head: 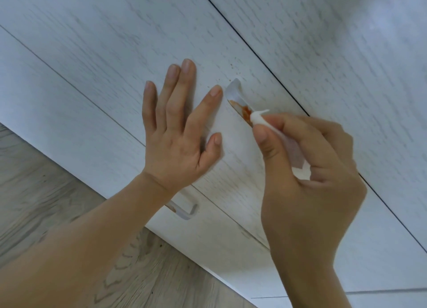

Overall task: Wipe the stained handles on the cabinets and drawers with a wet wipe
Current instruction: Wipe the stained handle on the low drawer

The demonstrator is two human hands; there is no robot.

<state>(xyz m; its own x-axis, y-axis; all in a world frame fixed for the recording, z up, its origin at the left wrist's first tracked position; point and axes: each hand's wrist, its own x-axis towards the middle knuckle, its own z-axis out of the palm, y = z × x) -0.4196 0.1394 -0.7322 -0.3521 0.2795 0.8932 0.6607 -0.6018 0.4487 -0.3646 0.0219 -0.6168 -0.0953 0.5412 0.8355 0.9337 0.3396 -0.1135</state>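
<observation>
Left hand (175, 132) flat, fingers spread on drawer front (115, 60). Right hand (309, 169) pinches wet wipe (258, 119) against stained handle (238, 99); handle's lower end hidden, contact apparently at orange smear.

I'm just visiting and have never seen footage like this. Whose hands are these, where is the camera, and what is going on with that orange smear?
There is no machine here: a person is working with bare hands, and the one picture comes from a camera worn on their head, looking forward and down. The pale wood-grain panels are cabinet and drawer fronts, with a wooden floor below. The left hand lies flat with spread fingers on a panel. The right hand pinches a white wet wipe, its tip pressed to a pale handle that carries an orange stain. Small brown specks dot the panel nearby. A second handle lower down, partly hidden behind the left forearm, also shows an orange mark.
</observation>
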